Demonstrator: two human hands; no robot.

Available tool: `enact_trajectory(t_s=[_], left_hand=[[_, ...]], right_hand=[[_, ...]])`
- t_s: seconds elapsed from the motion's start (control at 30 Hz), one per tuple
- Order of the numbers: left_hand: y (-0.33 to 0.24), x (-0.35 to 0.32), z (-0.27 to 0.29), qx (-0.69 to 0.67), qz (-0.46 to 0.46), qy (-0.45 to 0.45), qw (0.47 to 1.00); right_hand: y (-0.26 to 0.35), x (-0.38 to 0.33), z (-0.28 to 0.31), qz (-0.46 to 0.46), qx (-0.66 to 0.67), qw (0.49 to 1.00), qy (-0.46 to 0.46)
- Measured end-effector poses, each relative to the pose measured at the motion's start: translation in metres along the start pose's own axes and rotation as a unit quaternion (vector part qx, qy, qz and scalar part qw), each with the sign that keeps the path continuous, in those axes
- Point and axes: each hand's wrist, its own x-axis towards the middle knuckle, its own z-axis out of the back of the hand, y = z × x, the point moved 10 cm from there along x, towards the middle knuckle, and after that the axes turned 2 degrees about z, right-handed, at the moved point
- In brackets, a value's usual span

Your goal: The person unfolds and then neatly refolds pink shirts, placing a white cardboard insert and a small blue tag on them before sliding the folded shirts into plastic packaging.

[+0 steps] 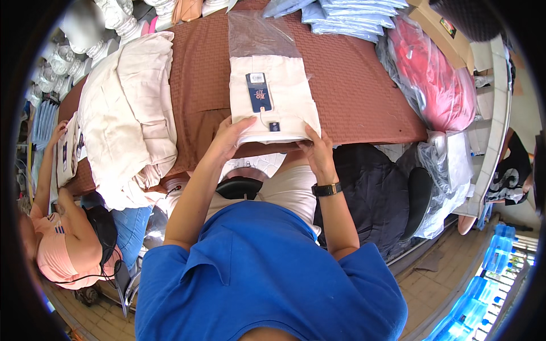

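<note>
A folded cream garment (284,94) with a dark blue hang tag (259,91) lies on the brown table cover (352,85), its far end inside a clear plastic bag (256,34). My left hand (230,139) grips the garment's near left corner. On the near right corner sits my right hand (315,149), a black watch on its wrist. Both hands hold the near edge at the table's front.
A heap of cream garments (128,108) lies on the left of the table. Bagged light blue shirts (352,17) and a bagged red bundle (435,79) sit at the far right. A person in a pink top (57,238) handles a garment at the left.
</note>
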Motion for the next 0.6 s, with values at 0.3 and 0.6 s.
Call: enact_trajectory(t_s=[0.3,0.6], left_hand=[[0.007,0.002,-0.030,-0.047,0.087,0.108,0.989],[0.020,0.000,-0.031,-0.081,0.117,0.096,0.985]], right_hand=[[-0.008,-0.024,-0.022,-0.019,0.059,0.998,0.012],[-0.047,-0.060,-0.029,-0.195,0.086,0.977,0.015]])
